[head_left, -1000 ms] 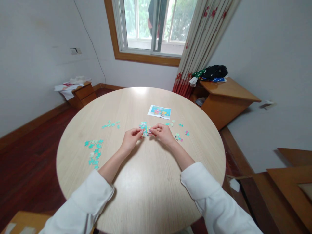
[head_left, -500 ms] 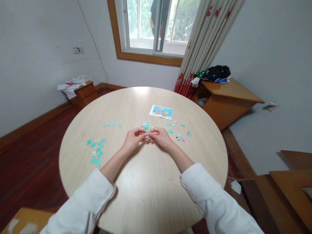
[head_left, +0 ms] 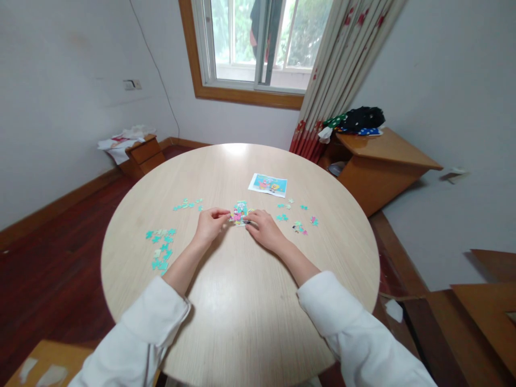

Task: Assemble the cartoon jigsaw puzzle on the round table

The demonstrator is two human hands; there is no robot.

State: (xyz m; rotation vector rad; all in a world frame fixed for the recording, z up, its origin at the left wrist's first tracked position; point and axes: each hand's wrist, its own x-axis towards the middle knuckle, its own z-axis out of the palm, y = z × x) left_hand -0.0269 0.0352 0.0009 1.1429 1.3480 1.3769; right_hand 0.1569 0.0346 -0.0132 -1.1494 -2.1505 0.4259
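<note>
And now the partial jigsaw [head_left: 241,206] is flanked, seemingly to be steadied, by left hand [head_left: 210,224] and right hand [head_left: 264,228], fingers [head_left: 220,212] nearly pinched, any grip impossible to tell.

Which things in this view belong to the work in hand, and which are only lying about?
Belong to the work:
puzzle section, centre
loose pieces, both sides
picture sheet, behind

Only lying about:
cloth pile, right
white papers, left
</note>
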